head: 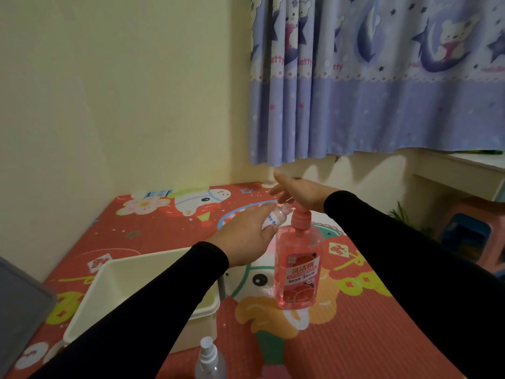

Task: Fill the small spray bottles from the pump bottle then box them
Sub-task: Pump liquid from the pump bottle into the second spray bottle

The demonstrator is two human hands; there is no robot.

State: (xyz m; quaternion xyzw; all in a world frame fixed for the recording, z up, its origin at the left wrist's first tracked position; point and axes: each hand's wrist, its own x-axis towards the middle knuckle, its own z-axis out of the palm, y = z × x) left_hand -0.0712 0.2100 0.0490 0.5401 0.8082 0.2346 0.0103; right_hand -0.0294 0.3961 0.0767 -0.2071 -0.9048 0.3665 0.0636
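On the red cartoon mat (382, 337), by the wall:
Left hand (246, 236): gripping a small white bottle (274, 218) with fingers curled round it, holding it tilted with its mouth just beside the pump spout.
Right hand (303, 194): lying palm-down on top of the pump head, fingers stretched out straight and loose, not curling round anything.
Pump bottle (299, 269): standing upright on the mat, pink liquid showing through, pink pump head (300, 218) sitting under the right palm, label facing the camera.
Small white bottle: sitting in the left hand, up off the mat, left of the pump head; blue lettering showing on its side; cannot tell whether it is touching the spout.
Clear spray bottle (209, 359): standing upright at the bottom edge of the view, near the box, well apart from the pump bottle, nobody touching it.
Box (120, 291): cream plastic tub sitting on the mat left of the pump bottle, partly hiding under the left sleeve (136, 310); contents cannot be told.
Grey lid or panel (19, 305): showing at the far left edge.
Curtain (382, 77): blue, cartoon print, hanging behind the hands.
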